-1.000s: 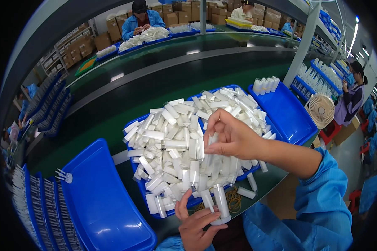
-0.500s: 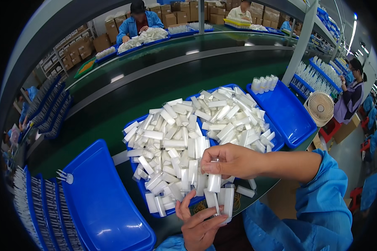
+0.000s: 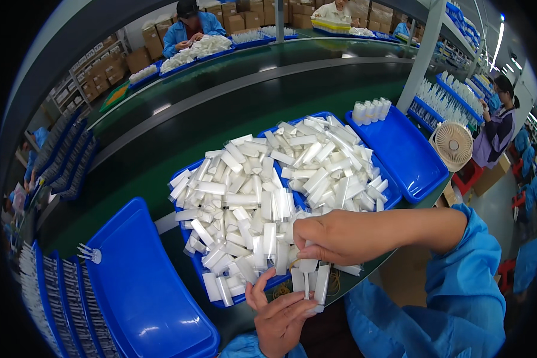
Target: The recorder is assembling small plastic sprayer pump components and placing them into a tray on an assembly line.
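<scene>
Dropping lower, the right hand (image 3: 334,234) now pinches a white piece (image 3: 308,266) at lower centre. That brings it beside clear tubes (image 3: 321,283) clamped in the left hand (image 3: 280,321).

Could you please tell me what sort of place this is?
It is probably a factory assembly workshop: a long green work line, blue trays heaped with white pieces, and a person in blue working opposite.
</scene>
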The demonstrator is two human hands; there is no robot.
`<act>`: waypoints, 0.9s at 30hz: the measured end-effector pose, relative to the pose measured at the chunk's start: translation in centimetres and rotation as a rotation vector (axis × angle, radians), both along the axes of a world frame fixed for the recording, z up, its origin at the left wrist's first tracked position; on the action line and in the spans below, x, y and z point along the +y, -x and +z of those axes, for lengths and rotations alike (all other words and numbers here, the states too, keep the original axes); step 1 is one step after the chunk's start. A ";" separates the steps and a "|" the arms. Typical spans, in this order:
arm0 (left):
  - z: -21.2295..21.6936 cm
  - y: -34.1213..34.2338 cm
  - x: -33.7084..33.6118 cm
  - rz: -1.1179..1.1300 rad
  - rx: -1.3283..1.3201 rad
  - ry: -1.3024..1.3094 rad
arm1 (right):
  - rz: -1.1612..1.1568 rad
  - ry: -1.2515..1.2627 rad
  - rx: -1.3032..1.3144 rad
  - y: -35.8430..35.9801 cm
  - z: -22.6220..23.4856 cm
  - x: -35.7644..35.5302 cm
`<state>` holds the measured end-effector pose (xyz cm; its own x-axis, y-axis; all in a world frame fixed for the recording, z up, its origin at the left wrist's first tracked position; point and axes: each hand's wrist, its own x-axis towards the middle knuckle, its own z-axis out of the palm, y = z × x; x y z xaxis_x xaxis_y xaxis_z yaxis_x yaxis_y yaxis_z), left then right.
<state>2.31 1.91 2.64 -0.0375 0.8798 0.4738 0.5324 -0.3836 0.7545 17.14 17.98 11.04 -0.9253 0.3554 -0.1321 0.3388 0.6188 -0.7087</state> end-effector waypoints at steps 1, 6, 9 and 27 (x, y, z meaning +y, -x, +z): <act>0.0 0.1 -0.1 -0.005 0.004 0.001 | 0.008 0.095 0.009 0.0 0.0 0.2; 0.0 -0.2 -0.5 -0.040 0.155 -0.127 | 0.022 0.343 0.107 -1.0 -0.8 0.7; -0.2 -0.4 -0.7 -0.047 0.155 -0.127 | 0.044 0.161 0.010 -1.4 -0.2 0.0; -1.5 -0.7 -1.4 0.122 0.164 -0.320 | -0.014 0.438 0.006 -2.8 -0.7 -2.8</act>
<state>3.01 0.54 1.11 -0.0336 0.6802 0.7322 0.6928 -0.5122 0.5076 19.98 15.20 10.32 -0.9220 0.2800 -0.2674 0.3399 0.2547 -0.9053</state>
